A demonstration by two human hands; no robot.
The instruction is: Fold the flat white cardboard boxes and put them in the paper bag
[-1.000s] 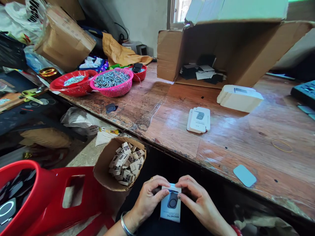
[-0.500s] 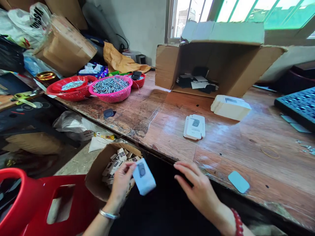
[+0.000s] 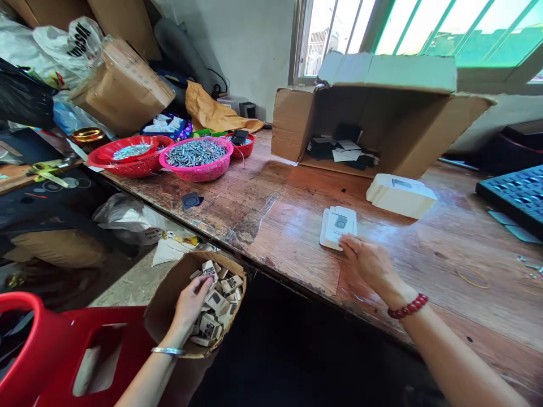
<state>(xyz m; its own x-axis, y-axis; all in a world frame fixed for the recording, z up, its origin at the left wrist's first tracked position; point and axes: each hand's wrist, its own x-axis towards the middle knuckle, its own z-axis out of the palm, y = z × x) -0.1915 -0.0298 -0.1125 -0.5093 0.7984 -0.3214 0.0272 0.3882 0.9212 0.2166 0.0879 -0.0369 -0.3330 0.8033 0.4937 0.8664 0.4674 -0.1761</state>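
Observation:
Over the open carton of small white boxes [image 3: 218, 302], my left hand [image 3: 189, 305] hangs with its fingers a little apart and nothing visible in them. The fingertips are beside one printed box in the pile. On the wooden table, my right hand [image 3: 373, 263] has its fingers closed at the near right corner of a short stack of flat white printed cartons [image 3: 339, 221]; the thumb is mostly hidden. A taller stack of similar pieces [image 3: 401, 195] lies behind it to the right.
Baskets of metal parts [image 3: 197, 155] stand at the back left. A large open cardboard box [image 3: 292, 127] holds black and white pieces. One dark piece [image 3: 192, 200] lies near the left table edge [image 3: 271, 271]. At right are a rubber band [image 3: 472, 277] and black tray [image 3: 515, 192]; a red stool [image 3: 55, 350] is lower left.
My left hand has moved left over the carton, and the white box it held has left its fingers. My right hand has reached forward to the short stack and closed at its corner.

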